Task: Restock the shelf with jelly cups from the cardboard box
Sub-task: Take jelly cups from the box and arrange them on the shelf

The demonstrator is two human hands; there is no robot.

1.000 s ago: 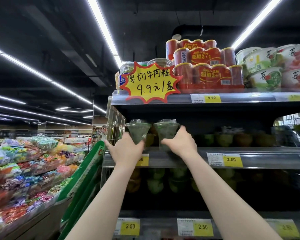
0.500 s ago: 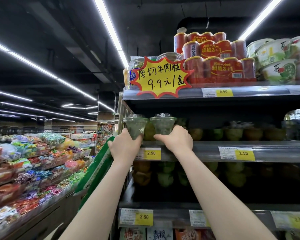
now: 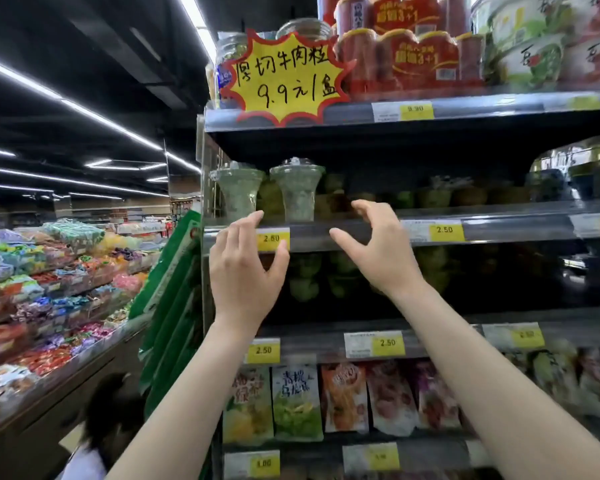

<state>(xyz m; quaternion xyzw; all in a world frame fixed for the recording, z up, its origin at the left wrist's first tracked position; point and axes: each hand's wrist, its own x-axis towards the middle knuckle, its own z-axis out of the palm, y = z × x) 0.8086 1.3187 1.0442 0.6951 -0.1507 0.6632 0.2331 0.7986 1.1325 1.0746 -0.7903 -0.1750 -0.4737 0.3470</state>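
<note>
Two green jelly cups with clear domed lids stand upright at the front left of the second shelf (image 3: 492, 226): the left cup (image 3: 238, 195) and the right cup (image 3: 297, 194). My left hand (image 3: 246, 268) hangs just below the left cup, fingers spread and empty. My right hand (image 3: 378, 251) is below and right of the right cup, fingers loosely curved, holding nothing. More green and brown jelly cups (image 3: 430, 197) sit deeper on the same shelf. The cardboard box is out of view.
A yellow starburst price sign (image 3: 284, 76) hangs from the top shelf beside red cans (image 3: 409, 57) and bowls. Snack bags (image 3: 297, 403) fill a lower shelf. A candy display (image 3: 42, 271) runs along the left aisle. A person's dark hair (image 3: 113, 407) shows low left.
Both hands have let go of the two jelly cups and drawn back below the shelf edge. The cups now stand on the shelf. The camera has tilted down.
</note>
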